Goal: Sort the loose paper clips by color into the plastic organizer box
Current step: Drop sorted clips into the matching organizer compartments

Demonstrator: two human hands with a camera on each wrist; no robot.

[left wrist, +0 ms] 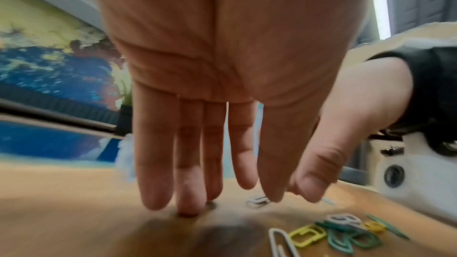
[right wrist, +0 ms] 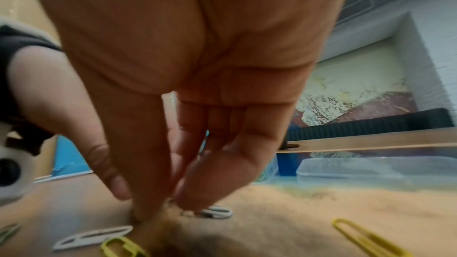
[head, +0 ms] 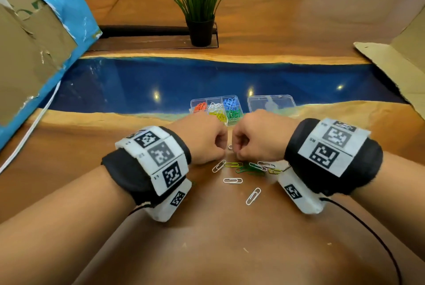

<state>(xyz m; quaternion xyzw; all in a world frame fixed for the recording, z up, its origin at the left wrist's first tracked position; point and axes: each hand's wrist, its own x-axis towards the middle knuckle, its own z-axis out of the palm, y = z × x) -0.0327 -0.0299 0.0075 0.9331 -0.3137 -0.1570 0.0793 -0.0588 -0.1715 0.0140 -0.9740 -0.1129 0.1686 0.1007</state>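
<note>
left hand point(head: 202, 138): knuckles up over the wooden table point(head: 230, 250), right in front of the organizer box point(head: 216, 108). From the wrist cam the fingers point(left wrist: 188, 173) point straight down, loose and close together, tips on the wood, nothing in them.
right hand point(head: 257, 138): just beside the left one, almost knuckle to knuckle, also in front of the box. Fingers bunched downward with thumb and fingertips point(right wrist: 193, 192) touching the table next to a white clip point(right wrist: 217, 212). Can't tell if it's actually pinching that clip or just touching down beside it, too blurry.
loose clips point(head: 243, 169): scattered on the table on the near side of the box, right under and behind both hands. White, yellow and green ones, a few greens overlapping in a little heap.
stray white clip point(head: 253, 196): nearest the camera, lying apart from the heap.
organizer box: clear plastic, open, sitting where the wood meets the blue resin strip point(head: 161, 77). Orange, white, blue, yellow and green clips in separate compartments.
lid point(head: 271, 103): clear, flat on the table just to the right of the box.
potted plant point(head: 200, 4): well behind the box, across the blue strip.
cardboard point(head: 27, 43): off to the far left of the box, more on the far right.
</note>
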